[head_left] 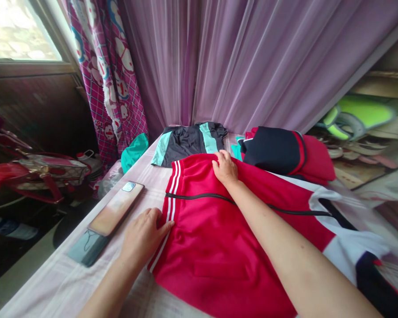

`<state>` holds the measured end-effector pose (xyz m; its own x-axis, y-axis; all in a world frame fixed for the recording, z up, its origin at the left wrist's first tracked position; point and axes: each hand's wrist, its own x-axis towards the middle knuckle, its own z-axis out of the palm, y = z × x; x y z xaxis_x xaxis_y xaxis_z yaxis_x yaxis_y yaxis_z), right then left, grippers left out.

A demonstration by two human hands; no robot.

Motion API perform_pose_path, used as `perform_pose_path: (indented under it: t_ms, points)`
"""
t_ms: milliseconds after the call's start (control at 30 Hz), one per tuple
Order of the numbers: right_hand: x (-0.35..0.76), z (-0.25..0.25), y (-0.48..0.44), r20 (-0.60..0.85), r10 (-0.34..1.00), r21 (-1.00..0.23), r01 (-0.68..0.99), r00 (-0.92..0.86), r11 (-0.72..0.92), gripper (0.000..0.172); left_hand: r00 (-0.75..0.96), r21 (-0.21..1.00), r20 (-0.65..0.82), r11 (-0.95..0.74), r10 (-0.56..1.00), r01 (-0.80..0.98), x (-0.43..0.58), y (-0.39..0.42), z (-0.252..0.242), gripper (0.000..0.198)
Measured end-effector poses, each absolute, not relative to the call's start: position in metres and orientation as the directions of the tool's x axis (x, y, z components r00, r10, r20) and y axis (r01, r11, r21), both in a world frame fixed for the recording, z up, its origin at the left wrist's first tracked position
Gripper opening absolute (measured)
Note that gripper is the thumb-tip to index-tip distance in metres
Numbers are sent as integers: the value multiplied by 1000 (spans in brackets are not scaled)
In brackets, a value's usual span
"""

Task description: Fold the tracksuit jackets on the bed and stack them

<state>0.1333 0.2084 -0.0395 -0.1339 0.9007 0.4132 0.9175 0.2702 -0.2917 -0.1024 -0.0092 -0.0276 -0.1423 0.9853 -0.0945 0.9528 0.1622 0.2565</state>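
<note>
A red zip-up jacket [215,225] with white and black upper parts lies spread out before me, its black zipper running lengthwise. White stripes mark its ribbed hem on the left. My left hand [144,234] rests at that hem, thumb stretched onto the stripes and apart from the bent fingers, whose tips are partly hidden. Near the jacket's far edge, my right hand [226,168] lies on the red cloth with fingers spread. Neither hand lifts the fabric. My right forearm crosses over the jacket and covers part of the zipper.
Beyond the jacket lie a dark grey and mint garment [189,141] and a folded navy and red bundle [275,150]. A phone [117,207] overlaps a dark flat object [89,247] near the bed's left edge. Purple curtains [252,66] hang behind; shelves with shoes [365,150] stand right.
</note>
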Motion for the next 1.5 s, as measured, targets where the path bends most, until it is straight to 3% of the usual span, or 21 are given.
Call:
perform_pose_path:
  t_ms: [133,233,367,500,700,867,1033,1200,1367,1500]
  points:
    - [131,-37,156,469,825,-266,840,-316,473,47,-165,373,-69,179,984,911,-101,-10,-30,24]
    - [122,-47,114,230,853,-244,821,-469,517,52,-198,541,-53,195,979,818,-105,-9,-26,24]
    - [106,-57,88,20,875,-184,858,-484,479,60,-236,695,21,156,971,702,-115,-7,-18,27]
    - [100,-45,94,-68,855,-206,846,-514,492,64,-248,616,-56,229,967,754,-123,-6,-20,24]
    - [80,-12,139,189,899,-283,854,-396,436,46,-232,499,-152,277,961,821,-125,-6,-31,43]
    - [33,4,196,122,880,-242,846,-459,475,42,-273,406,-166,318,948,857,-120,-7,-33,38]
    - [6,-3,223,27,889,-209,868,-456,451,38,-269,345,-195,323,943,881,-116,-8,-30,34]
    - [4,-30,229,199,929,-202,914,-313,351,37,-277,285,-231,337,933,897,-112,-8,-29,34]
    - [0,-45,234,161,941,-224,918,-297,328,34,-287,270,-204,336,936,902,-112,-8,-31,32]
    - [7,-31,219,182,930,-310,879,-319,362,41,-299,277,-167,336,940,900,-114,-8,-32,35]
